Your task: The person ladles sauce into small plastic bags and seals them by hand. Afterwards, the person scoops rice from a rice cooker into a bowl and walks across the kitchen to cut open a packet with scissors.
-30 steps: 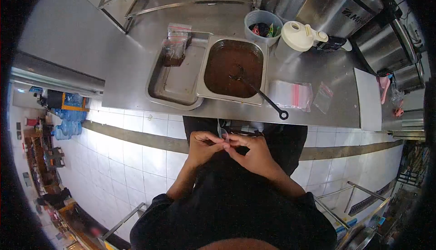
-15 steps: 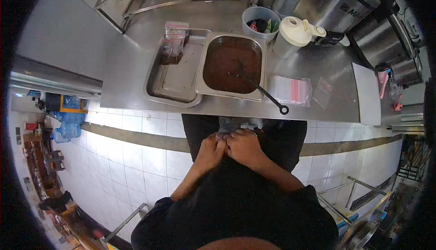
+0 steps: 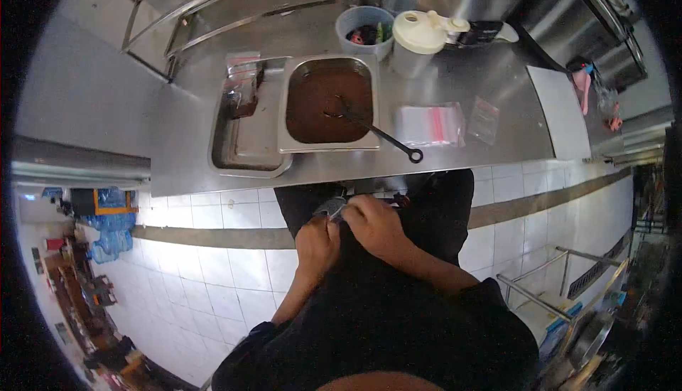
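Plastic bag [image 3: 330, 207] at mid-frame juts above the left hand [image 3: 317, 244] pinching it; the right hand [image 3: 373, 224] curls just beside, its grip impossible to tell.

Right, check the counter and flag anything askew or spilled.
One flat, transparent plastic bag lies slanted on the grey steel counter, apart from the stack of transparent plastic bags with a pinkish-red stripe to its left, so it looks slightly stray. No clear spill or damage stands out.
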Available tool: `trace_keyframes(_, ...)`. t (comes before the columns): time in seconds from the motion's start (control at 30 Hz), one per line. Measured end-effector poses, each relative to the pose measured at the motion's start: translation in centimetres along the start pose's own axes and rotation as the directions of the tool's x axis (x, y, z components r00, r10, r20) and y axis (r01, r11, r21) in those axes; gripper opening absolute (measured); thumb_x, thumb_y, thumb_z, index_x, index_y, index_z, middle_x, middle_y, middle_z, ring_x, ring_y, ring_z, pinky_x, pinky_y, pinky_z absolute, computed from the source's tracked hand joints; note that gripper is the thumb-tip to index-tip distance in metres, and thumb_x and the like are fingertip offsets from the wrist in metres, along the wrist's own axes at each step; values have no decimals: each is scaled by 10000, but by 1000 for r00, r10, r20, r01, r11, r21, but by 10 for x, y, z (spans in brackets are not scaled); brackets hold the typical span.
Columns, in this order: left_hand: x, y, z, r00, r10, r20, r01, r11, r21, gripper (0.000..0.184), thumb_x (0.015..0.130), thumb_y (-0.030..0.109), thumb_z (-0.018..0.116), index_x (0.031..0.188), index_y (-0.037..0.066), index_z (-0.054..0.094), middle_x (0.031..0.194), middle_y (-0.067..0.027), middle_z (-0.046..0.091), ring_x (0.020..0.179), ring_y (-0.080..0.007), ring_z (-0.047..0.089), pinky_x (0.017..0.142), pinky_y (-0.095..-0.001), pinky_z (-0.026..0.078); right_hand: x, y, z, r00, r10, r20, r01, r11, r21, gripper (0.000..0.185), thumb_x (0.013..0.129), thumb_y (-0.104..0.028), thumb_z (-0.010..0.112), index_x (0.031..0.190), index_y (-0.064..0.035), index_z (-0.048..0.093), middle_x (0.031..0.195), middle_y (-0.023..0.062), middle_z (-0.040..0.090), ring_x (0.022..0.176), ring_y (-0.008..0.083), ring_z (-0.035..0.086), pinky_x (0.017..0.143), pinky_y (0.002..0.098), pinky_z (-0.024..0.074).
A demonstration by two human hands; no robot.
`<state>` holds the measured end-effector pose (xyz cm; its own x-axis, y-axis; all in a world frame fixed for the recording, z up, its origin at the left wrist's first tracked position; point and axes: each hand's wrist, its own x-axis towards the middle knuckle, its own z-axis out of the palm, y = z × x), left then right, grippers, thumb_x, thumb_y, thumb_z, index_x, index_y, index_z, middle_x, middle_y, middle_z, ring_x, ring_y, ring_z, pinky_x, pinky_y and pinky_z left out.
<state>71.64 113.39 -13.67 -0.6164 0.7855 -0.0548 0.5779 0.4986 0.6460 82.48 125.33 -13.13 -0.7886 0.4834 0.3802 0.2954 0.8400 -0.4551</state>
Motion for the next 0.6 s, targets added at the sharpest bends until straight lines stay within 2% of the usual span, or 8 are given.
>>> trace_keyframes(0.07,2,6,-4,1000,-15,-1,15,998,-53,271,905,168,507,743,-19,618,733,-276,617,669,-477,608,590,-540,452,0,-4,7,994,16,-112,4,983,183,207,761,-205,696,881,-44,646,909,50,602,715,221,607,753,367,488)
trace_keyframes(0.1,3,7,-5,1000,-26,-2,25,997,-79,278,907,172,506,741,-19,622,734,-277,617,665,-476,607,591,-536,454,-3,-5,4,997,-17,-76,24,995,99,201,770,-199,682,897,-47,653,890,49,600,713,220,609,752,374,483)
trace_keyframes(0.2,3,-5,-7,992,119,-44,-122,990,-65,304,902,216,532,728,-14,628,708,-266,614,647,-477,598,585,-530,454,-5,-15,-16,992,-95,77,104,989,-110,188,791,-189,641,923,-59,670,839,47,599,705,219,612,747,389,466)
trace_keyframes(0.3,3,6,-17,999,-45,17,43,992,116,336,890,268,566,694,4,631,682,-256,597,640,-466,590,578,-521,449,-26,-11,-1,960,-150,236,198,961,-194,185,788,-191,620,905,-62,682,806,60,617,707,235,623,756,413,454)
trace_keyframes(0.37,5,1,-20,999,-17,-47,28,969,245,253,853,240,628,718,27,644,679,-222,600,626,-412,603,571,-489,455,-31,-16,5,939,-164,301,223,959,-174,203,773,-191,626,895,-43,692,800,81,637,731,267,641,783,452,456)
trace_keyframes(0.4,5,0,-20,998,1,-70,21,951,308,214,834,226,659,730,38,651,677,-205,602,620,-385,609,568,-473,458,-34,-18,5,931,-163,327,231,956,-181,186,777,-184,617,884,-50,688,775,72,626,713,248,633,771,432,449)
trace_keyframes(0.5,6,22,-32,986,40,-163,-11,984,175,65,762,86,718,780,63,660,708,-130,620,625,-275,620,578,-395,477,-34,-19,6,928,-121,353,215,946,-241,160,784,-161,599,868,-50,678,739,67,620,685,217,624,765,403,439)
trace_keyframes(0.6,0,17,-22,950,197,-243,-230,966,-118,166,706,-33,724,823,63,655,733,-72,633,638,-212,615,593,-340,484,-40,-18,9,939,-104,329,163,974,-158,159,786,-159,603,863,-40,677,759,83,642,692,231,635,786,413,443)
